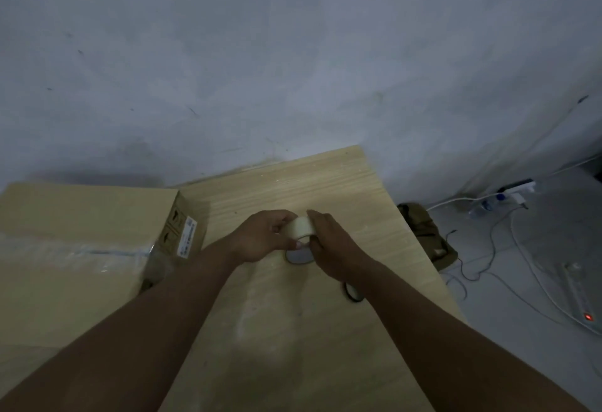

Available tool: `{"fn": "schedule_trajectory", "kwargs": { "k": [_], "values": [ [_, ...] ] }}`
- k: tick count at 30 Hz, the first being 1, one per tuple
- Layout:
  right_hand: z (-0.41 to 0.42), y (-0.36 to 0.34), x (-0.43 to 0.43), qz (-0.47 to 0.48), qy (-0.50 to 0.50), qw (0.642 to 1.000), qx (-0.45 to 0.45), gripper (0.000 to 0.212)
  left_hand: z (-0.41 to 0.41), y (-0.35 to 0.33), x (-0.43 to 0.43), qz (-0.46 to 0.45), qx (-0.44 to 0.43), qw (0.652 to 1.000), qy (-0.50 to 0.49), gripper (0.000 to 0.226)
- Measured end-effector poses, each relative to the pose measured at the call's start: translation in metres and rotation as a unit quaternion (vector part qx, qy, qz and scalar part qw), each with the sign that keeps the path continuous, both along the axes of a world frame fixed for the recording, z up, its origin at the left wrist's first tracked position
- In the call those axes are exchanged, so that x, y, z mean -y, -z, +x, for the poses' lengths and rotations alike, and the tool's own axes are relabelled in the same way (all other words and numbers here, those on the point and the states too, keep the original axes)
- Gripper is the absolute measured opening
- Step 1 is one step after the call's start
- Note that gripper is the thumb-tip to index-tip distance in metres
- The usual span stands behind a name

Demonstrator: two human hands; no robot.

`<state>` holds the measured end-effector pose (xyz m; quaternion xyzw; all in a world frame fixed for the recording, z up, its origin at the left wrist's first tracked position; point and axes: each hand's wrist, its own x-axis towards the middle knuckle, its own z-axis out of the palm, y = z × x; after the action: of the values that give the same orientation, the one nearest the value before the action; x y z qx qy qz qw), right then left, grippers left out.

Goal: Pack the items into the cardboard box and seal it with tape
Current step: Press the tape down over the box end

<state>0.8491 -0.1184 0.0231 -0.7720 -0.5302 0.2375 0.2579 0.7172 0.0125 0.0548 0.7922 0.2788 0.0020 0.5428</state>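
Over table (pixel 309 183), left hand (pixel 264 235) and right hand (pixel 332 242) gripping one tape roll (pixel 301 227) (one box (pixel 65 216))

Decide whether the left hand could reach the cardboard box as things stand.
Probably yes: the cardboard box sits close beside the left hand, with only table between them. It grips the tape roll, though, together with the right hand.

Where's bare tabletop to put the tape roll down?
Free: far strip of table between tape roll and wall; near stretch between the forearms. Crowded: cardboard box fills the left; dark loops, maybe scissors, lie under the left hand and right hand gripping the roll.
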Motion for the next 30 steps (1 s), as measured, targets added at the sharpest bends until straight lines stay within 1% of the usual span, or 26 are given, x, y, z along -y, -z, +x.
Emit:
{"fn": "schedule_trajectory", "kwargs": {
  "k": [2, 4, 5, 7, 9, 10, 14, 17, 19, 22, 24, 27, 30],
  "values": [
    [0.004, -0.001, -0.008, 0.022, -0.014, 1.000, 0.001, 0.061, -0.003, 0.003, -0.007, -0.040, 0.016, 0.999, 0.006, 0.044],
    [0.008, 0.002, -0.016, 0.029, -0.042, 0.998, 0.036, 0.059, -0.002, 0.006, -0.015, -0.044, 0.007, 0.999, -0.007, 0.053],
    [0.010, 0.005, -0.018, 0.023, -0.059, 0.996, 0.061, 0.059, 0.000, 0.008, -0.018, -0.028, -0.005, 1.000, -0.014, 0.057],
    [0.010, 0.011, -0.022, 0.008, -0.099, 0.989, 0.106, 0.061, 0.004, 0.016, -0.024, 0.037, -0.042, 0.998, -0.008, 0.066],
    [0.008, 0.015, -0.022, -0.011, -0.124, 0.980, 0.155, 0.067, 0.007, 0.025, -0.028, 0.104, -0.092, 0.990, 0.024, 0.072],
    [0.008, 0.017, -0.022, -0.018, -0.131, 0.973, 0.190, 0.067, 0.007, 0.029, -0.028, 0.121, -0.110, 0.986, 0.036, 0.073],
    [0.004, 0.014, -0.029, -0.032, -0.138, 0.943, 0.302, 0.062, 0.005, 0.038, -0.029, 0.122, -0.113, 0.985, 0.034, 0.073],
    [-0.003, 0.009, -0.038, -0.060, -0.137, 0.921, 0.361, 0.051, 0.000, 0.042, -0.033, 0.147, -0.154, 0.976, 0.045, 0.085],
    [-0.006, 0.008, -0.040, -0.085, -0.137, 0.916, 0.368, 0.050, -0.006, 0.044, -0.036, 0.154, -0.187, 0.969, 0.046, 0.091],
    [-0.009, 0.001, -0.037, -0.121, -0.125, 0.921, 0.350, 0.044, -0.018, 0.043, -0.037, 0.159, -0.222, 0.960, 0.055, 0.083],
    [-0.011, -0.001, -0.037, -0.127, -0.111, 0.918, 0.359, 0.035, -0.023, 0.046, -0.033, 0.153, -0.226, 0.961, 0.051, 0.080],
    [-0.018, -0.003, -0.041, -0.147, -0.105, 0.912, 0.369, 0.025, -0.026, 0.051, -0.023, 0.155, -0.237, 0.957, 0.055, 0.088],
    [-0.023, -0.004, -0.045, -0.154, -0.106, 0.909, 0.373, 0.028, -0.027, 0.053, -0.012, 0.147, -0.253, 0.954, 0.065, 0.096]
  ]
}}
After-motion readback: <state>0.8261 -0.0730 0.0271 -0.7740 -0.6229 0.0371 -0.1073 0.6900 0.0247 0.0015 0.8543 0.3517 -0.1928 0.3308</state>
